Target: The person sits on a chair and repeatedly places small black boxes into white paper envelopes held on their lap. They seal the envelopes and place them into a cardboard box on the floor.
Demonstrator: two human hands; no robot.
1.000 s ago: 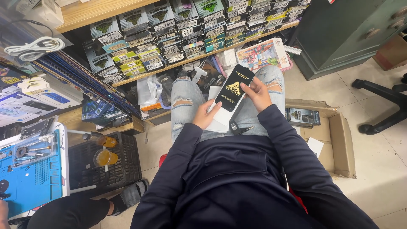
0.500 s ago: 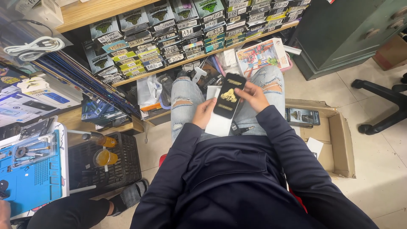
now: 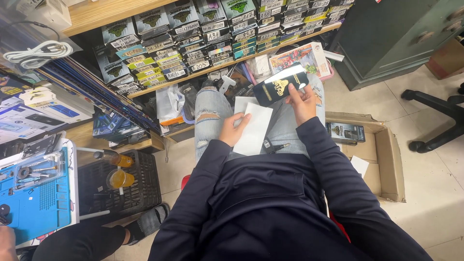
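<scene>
I sit with my knees in torn light jeans toward a low shelf. My right hand (image 3: 300, 100) grips a flat black box with a gold emblem (image 3: 280, 85), held tilted above my right knee. My left hand (image 3: 234, 130) holds a white rectangular sheet (image 3: 255, 127) that lies over my lap. A second white sheet (image 3: 243, 102) shows beneath it. A black pen-like tool (image 3: 275, 146) rests on my right thigh.
A wooden shelf (image 3: 159, 84) holds several rows of small labelled boxes. An open cardboard box (image 3: 382, 159) with a dark packet (image 3: 346, 132) sits on the floor at my right. A black crate (image 3: 121, 186) and a blue work mat (image 3: 34, 198) are at my left. An office chair base (image 3: 435, 121) stands at far right.
My right hand lifted the black box off the white sheet and swung it to the right. My left hand stayed on the sheet, which is now uncovered.
</scene>
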